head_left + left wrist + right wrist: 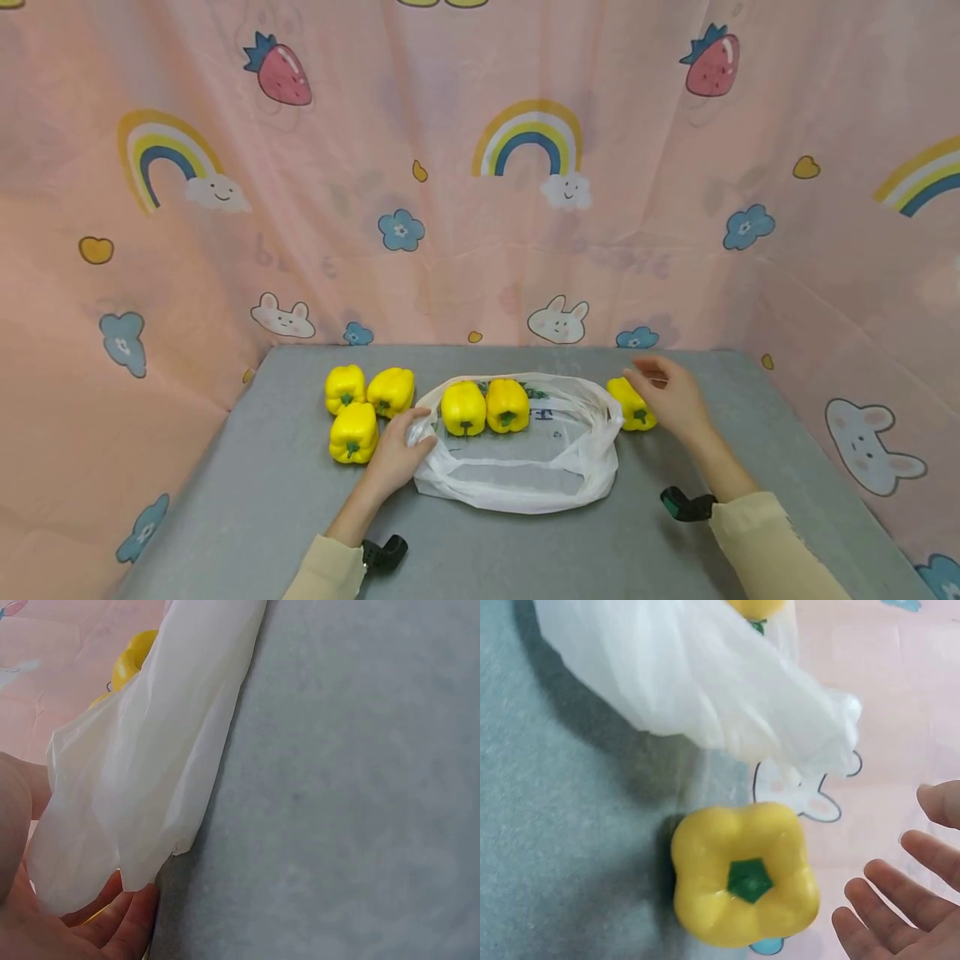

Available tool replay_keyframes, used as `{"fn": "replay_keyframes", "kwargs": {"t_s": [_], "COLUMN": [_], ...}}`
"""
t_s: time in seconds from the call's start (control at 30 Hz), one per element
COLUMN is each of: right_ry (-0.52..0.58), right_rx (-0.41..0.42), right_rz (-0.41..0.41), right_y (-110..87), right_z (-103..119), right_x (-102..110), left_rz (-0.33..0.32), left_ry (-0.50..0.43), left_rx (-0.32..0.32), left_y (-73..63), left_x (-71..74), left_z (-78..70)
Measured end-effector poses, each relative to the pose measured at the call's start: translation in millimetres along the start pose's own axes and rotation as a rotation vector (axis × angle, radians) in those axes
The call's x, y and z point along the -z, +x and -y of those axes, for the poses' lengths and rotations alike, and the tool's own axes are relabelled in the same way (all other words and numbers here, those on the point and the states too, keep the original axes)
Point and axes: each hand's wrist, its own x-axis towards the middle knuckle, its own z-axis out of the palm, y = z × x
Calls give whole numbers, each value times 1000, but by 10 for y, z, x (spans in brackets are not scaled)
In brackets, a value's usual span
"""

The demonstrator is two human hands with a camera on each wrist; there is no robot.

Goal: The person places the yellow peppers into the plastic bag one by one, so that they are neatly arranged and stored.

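Note:
A white plastic bag (517, 497) lies spread with its mouth up on the grey table. Two yellow bell peppers, one of them this pepper (462, 408), sit side by side within its mouth. At the bag's left rim, my left hand (399, 454) holds the plastic between thumb and fingers; in the left wrist view the film (142, 765) hides part of those fingers. My right hand (675, 400) hovers beside a single yellow bell pepper (742, 877) right of the bag. Its fingers (889, 904) are spread and apart from that pepper in the right wrist view.
Three more yellow bell peppers, including the front one (353, 433), stand close together left of the bag, near my left hand. A pink printed curtain (465, 275) rises behind the grey table (247, 517) and along both sides.

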Motion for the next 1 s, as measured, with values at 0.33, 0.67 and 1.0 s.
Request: {"fn": "replay_keyframes", "kwargs": {"t_s": [0.33,0.67,1.0], "right_ry": [-61,-81,-39], "right_rx": [-23,-115,-164], "right_rz": [19,65,109], "right_y": [2,25,14], "right_z": [-231,-433,-504], "right_x": [-25,-103,-163], "left_rz": [-3,-13,-6], "left_ry": [3,3,1], "left_rx": [2,-14,-6], "left_y": [-3,-9,-4], "left_x": [-11,0,0], "left_z": [9,2,1]}}
